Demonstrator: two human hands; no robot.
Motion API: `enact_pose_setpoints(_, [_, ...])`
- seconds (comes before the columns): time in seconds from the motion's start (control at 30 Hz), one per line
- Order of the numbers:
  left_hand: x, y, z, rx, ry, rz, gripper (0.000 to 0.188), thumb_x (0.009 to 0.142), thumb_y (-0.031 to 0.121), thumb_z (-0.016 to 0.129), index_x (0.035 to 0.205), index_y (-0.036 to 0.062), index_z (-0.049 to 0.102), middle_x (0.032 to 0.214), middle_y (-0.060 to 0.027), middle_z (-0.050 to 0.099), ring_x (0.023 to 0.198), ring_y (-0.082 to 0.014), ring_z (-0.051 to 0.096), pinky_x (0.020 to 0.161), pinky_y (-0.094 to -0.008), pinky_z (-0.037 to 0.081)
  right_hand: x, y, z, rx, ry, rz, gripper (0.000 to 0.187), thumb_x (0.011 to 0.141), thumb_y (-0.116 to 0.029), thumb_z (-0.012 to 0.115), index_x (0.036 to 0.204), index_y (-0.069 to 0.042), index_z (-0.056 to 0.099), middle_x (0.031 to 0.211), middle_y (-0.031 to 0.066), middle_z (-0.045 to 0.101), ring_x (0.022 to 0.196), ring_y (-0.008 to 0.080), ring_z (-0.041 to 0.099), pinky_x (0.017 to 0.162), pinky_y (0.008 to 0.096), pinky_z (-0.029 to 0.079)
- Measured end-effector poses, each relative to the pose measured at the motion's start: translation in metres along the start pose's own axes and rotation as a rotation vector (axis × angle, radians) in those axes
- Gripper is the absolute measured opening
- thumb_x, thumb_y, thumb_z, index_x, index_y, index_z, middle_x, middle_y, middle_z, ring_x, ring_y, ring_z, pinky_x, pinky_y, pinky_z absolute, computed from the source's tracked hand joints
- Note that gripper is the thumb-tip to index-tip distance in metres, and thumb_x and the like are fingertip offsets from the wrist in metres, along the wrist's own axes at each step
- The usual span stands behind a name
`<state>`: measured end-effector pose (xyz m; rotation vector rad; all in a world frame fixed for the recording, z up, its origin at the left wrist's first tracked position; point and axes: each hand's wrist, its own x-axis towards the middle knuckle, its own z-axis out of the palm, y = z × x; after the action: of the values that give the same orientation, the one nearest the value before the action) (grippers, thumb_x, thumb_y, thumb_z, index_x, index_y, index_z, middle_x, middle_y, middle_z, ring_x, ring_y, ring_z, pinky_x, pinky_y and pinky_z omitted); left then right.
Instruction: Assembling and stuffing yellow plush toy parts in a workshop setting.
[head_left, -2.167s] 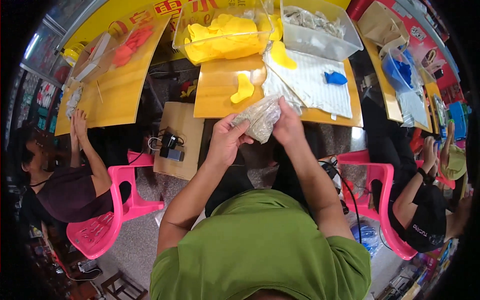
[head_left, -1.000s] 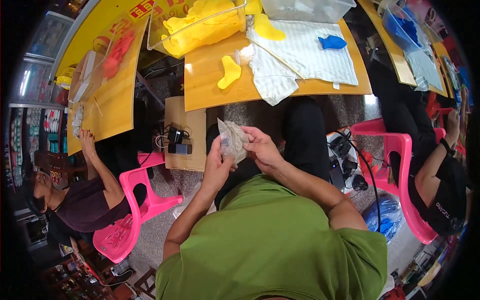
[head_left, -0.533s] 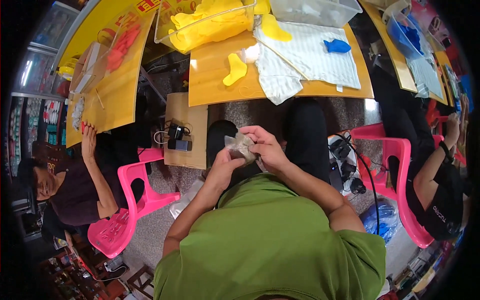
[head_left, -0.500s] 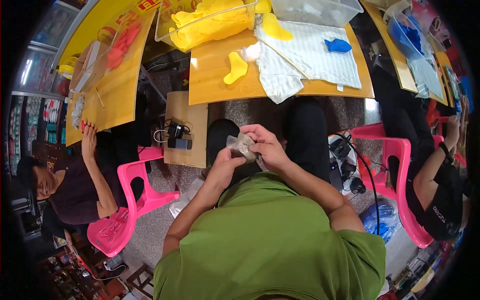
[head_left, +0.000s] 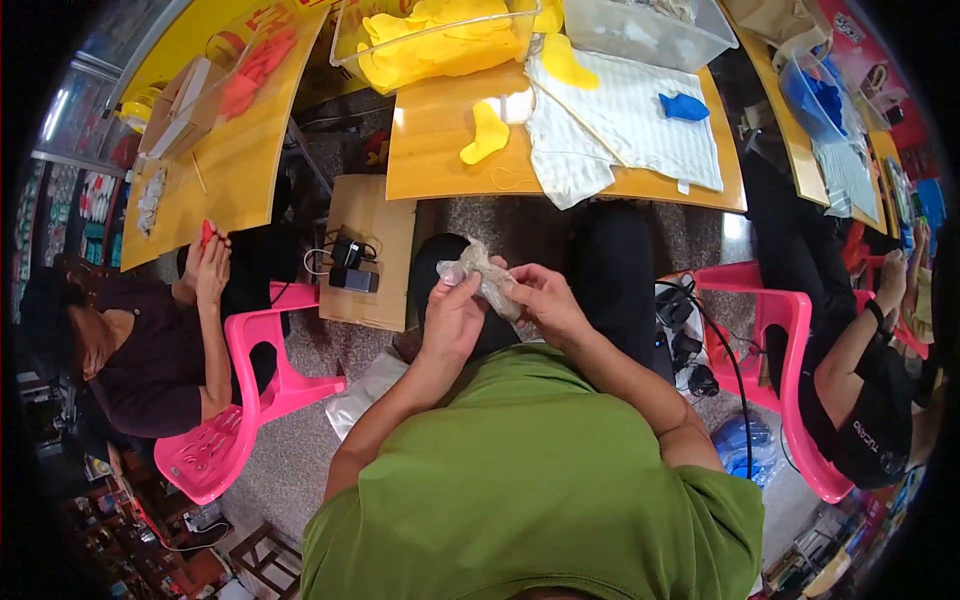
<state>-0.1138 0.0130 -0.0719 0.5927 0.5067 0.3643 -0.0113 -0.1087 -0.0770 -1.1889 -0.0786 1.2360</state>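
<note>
Over my lap, both hands hold a crumpled greyish-beige wad [head_left: 492, 284], thin and partly see-through like plastic film; I cannot tell what is inside it. My left hand [head_left: 452, 322] pinches its left side between thumb and fingers, where a clear, shiny bit sticks out. On the other side my right hand [head_left: 546, 304] grips the wad with thumb and fingertips. Ahead on the wooden table [head_left: 440, 180] lie a yellow sock-shaped felt piece [head_left: 485, 134], a second yellow piece [head_left: 569, 64] and a blue fish-shaped piece [head_left: 684, 107] on a striped white cloth [head_left: 640, 150]. A thin stick [head_left: 585, 128] rests across the cloth.
A clear bin of yellow pieces [head_left: 440, 45] and another clear bin [head_left: 650, 38] stand at the table's back. People sit either side on pink chairs [head_left: 262, 345]; the left one handles something red. A cardboard sheet [head_left: 365, 215] with adapters stands left, cables [head_left: 690, 320] lie right.
My hands have spread the wad out longer, and its top now stands higher between them. My left fingers have opened upward somewhat. The view has shifted slightly.
</note>
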Motion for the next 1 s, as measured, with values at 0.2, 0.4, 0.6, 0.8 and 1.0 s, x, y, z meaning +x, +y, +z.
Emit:
enact_pose_setpoints(0.2, [-0.001,0.005,0.010,-0.094,-0.026,0.021,0.043,0.085,-0.001,0.053,0.126,0.0015,0.043,0.124,-0.0173,0.052,0.112,-0.0279,0.052,0.095,-0.0409,0.043,0.007,0.014,-0.002,-0.400,-0.150,-0.225,0.025,0.078,-0.019,0.071,0.095,-0.004,0.061,0.075,-0.0019,0.058,0.066,0.0048,0.051,0.054,0.0205,0.039])
enact_pose_setpoints(0.4, [0.007,0.005,-0.015,-0.186,-0.004,0.003,0.049,0.082,-0.003,0.056,0.128,0.0044,0.041,0.115,-0.0101,0.053,0.112,-0.0253,0.049,0.099,-0.0426,0.039,-0.002,-0.005,-0.003,-0.387,-0.109,-0.170,0.021,0.068,-0.001,0.069,0.085,-0.003,0.058,0.074,0.0008,0.059,0.062,0.0075,0.053,0.057,0.0232,0.043])
enact_pose_setpoints(0.6, [0.010,-0.002,-0.025,-0.165,0.045,-0.062,0.028,0.089,0.005,0.053,0.117,0.0038,0.051,0.107,-0.0091,0.059,0.101,-0.0232,0.058,0.090,-0.0426,0.048,-0.021,-0.031,0.018,-0.489,0.021,-0.315,0.034,0.072,0.002,0.067,0.102,0.000,0.051,0.084,0.0049,0.059,0.079,0.0110,0.058,0.067,0.0240,0.047])
enact_pose_setpoints(0.8, [0.008,-0.006,-0.021,-0.171,-0.007,-0.099,0.017,0.093,0.009,0.049,0.108,0.0023,0.053,0.107,-0.0117,0.060,0.101,-0.0249,0.059,0.090,-0.0431,0.049,-0.043,-0.057,0.021,-0.839,0.107,-0.544,0.045,0.075,0.001,0.067,0.114,-0.001,0.045,0.092,0.0090,0.060,0.084,0.0146,0.059,0.068,0.0262,0.047])
enact_pose_setpoints(1.0, [0.012,-0.015,-0.038,-0.234,-0.148,-0.099,0.020,0.092,0.008,0.049,0.112,0.0016,0.051,0.105,-0.0122,0.061,0.099,-0.0245,0.060,0.089,-0.0408,0.049,-0.035,-0.060,0.009,-1.078,0.045,-0.665,0.019,0.080,-0.002,0.059,0.098,0.000,0.058,0.083,0.0096,0.061,0.071,0.0163,0.060,0.060,0.0266,0.047])
